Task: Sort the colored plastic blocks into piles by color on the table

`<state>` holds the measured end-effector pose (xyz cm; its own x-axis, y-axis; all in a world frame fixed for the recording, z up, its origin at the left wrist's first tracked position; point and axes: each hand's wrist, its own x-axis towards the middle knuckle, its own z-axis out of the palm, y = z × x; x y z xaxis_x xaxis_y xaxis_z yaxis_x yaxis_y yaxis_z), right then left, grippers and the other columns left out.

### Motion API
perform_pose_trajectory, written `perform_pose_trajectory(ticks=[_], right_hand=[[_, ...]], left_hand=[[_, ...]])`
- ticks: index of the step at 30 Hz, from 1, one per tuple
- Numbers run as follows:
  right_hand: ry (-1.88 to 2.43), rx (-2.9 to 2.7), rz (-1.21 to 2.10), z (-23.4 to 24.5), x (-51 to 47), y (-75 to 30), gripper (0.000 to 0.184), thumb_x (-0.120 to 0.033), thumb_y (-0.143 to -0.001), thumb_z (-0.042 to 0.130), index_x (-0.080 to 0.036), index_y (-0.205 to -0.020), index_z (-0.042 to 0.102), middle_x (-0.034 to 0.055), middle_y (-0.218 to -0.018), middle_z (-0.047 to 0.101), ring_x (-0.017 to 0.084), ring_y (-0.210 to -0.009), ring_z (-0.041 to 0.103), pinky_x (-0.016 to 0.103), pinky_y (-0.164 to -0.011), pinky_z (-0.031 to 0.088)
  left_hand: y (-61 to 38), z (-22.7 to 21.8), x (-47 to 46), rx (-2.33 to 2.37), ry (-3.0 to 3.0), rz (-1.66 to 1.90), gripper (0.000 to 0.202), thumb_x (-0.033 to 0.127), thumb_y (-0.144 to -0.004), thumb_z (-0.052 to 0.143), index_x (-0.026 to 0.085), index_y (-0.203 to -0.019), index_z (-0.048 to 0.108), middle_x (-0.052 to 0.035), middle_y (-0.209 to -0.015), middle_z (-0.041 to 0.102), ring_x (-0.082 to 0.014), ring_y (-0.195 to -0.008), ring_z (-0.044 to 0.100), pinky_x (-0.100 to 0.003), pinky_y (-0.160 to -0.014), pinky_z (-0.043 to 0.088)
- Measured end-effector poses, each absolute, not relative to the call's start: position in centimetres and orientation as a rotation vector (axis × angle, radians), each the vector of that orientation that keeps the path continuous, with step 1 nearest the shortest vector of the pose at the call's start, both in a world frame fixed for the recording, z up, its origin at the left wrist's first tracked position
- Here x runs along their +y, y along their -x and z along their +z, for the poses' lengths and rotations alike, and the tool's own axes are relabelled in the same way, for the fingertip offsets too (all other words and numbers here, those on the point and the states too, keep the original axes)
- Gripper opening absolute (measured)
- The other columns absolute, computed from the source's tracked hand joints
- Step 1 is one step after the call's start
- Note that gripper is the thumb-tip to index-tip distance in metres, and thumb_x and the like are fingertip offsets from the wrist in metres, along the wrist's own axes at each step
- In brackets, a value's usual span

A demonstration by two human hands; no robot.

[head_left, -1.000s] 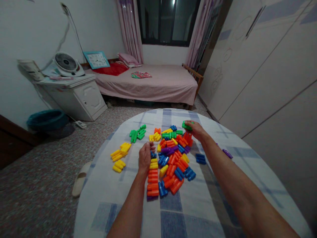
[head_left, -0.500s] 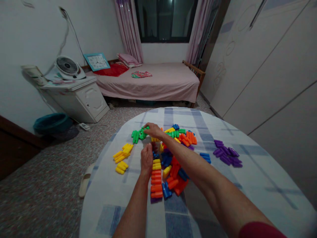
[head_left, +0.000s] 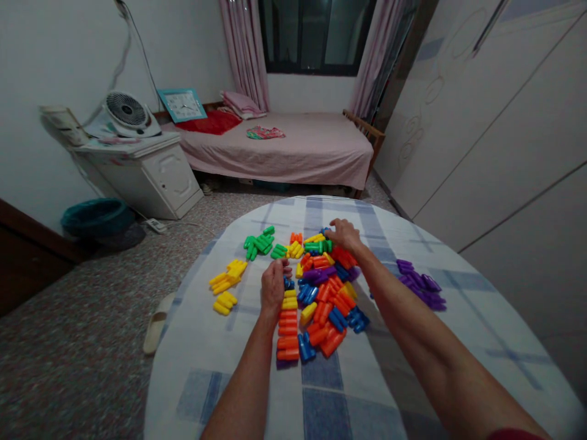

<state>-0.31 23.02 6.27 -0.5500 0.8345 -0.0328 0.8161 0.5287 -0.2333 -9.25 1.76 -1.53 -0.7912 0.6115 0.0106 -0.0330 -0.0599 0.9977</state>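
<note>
Orange, blue, yellow, green and purple plastic toy blocks: mixed heap point(head_left: 326, 292) mid-table, on the checked tablecloth point(head_left: 192, 342). Clock centred on heap, 12 toward the bed point(head_left: 312, 137).

Single-colour groups lie around it: green blocks point(head_left: 257, 244) at 10, yellow blocks point(head_left: 229, 275) at 9, purple blocks point(head_left: 424, 284) at 3. Each has bare cloth around most of it, likely so colours don't run together. One green piece point(head_left: 279, 251) lies just off the green group, near small yellow pieces point(head_left: 295, 249); reads as loosely laid, not lined up.

Left hand point(head_left: 274, 284) at 9, edge-on beside the heap, fingers loosely bent over a blue block point(head_left: 288, 283). Probably there to steady that side or stop pieces spreading. Palm hidden, can't tell if it grips anything.

Right hand point(head_left: 345, 234) at 1, over the heap's far edge, fingers bent, tips by a dark blue block point(head_left: 326, 231). Coming in from above probably suits picking among crowded pieces. Touching or gripping: can't tell.

Orange blocks point(head_left: 288, 324) make a short column at 7, flush enough that they look joined; joints too small to confirm.
</note>
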Motion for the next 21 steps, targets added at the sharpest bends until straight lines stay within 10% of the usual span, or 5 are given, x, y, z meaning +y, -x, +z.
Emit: perform_pose_trajectory(ticks=[12, 21], right_hand=[[1.417, -2.765, 0.412, 4.6, 22.0, -1.7, 0.053, -0.050, -0.076, 0.059, -0.019, -0.120, 0.054, 0.0128, -0.119, 0.060, 0.029, -0.107, 0.057, 0.043, -0.088, 0.041], [1.157, -2.863, 0.469, 4.4, 22.4, -2.5, 0.036, -0.023, -0.072, 0.061, -0.026, -0.108, 0.065, 0.0044, -0.106, 0.068, 0.022, -0.094, 0.061, 0.030, -0.079, 0.043]], left_hand=[[9.2, -1.9, 2.1, 1.773, -0.657, 1.991, 0.044, 0.048, -0.087, 0.049, 0.017, -0.115, 0.062, -0.0117, -0.142, 0.044, -0.0241, -0.127, 0.046, -0.033, -0.093, 0.051], [9.2, -1.4, 2.0, 1.820, -0.575, 1.964, 0.039, 0.043, -0.090, 0.045, 0.016, -0.110, 0.062, -0.0114, -0.126, 0.056, -0.0203, -0.111, 0.059, -0.032, -0.089, 0.053]])
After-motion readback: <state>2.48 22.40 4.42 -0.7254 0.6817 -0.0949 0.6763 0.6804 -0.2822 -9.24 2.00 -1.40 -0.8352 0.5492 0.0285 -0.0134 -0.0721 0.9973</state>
